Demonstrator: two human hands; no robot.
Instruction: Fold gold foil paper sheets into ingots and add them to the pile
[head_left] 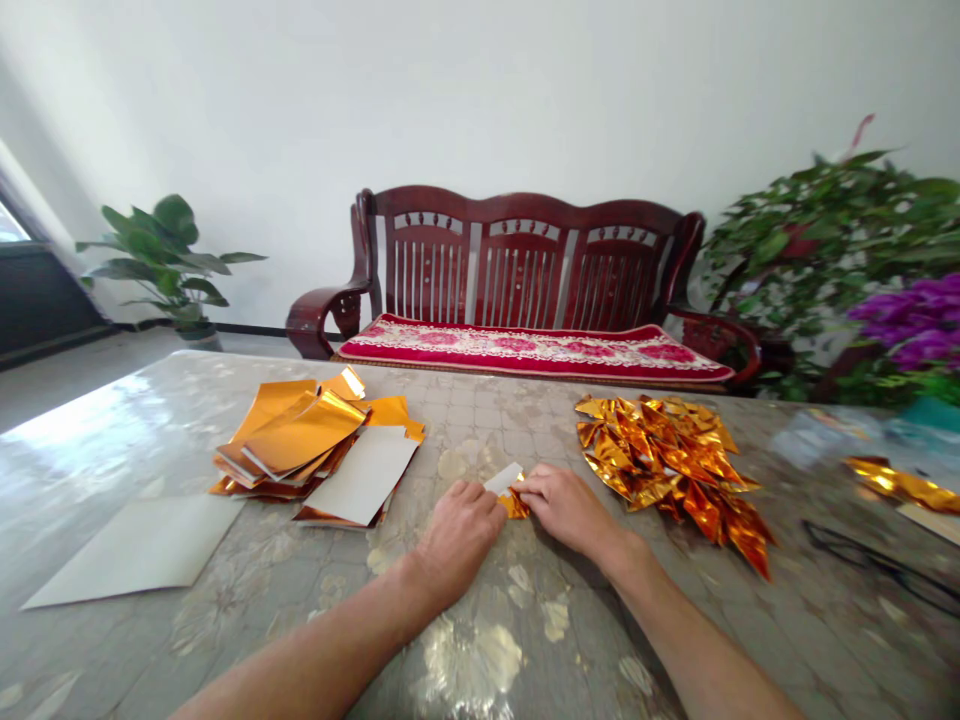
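Folding a small gold paper (514, 505), the left hand (457, 540) and right hand (566, 510) pinch it together, and it needs a firm press.

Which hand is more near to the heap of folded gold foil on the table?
The right hand is nearer: it sits just beside the heap of folded gold foil, at the heap's left edge in the view. The left hand is farther, on the other side of the right hand.

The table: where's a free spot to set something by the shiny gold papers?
Free: tablecloth between the gold foil stack and crumpled foil pile, behind the left hand and right hand, and nearer you. Crowded: around both hands.
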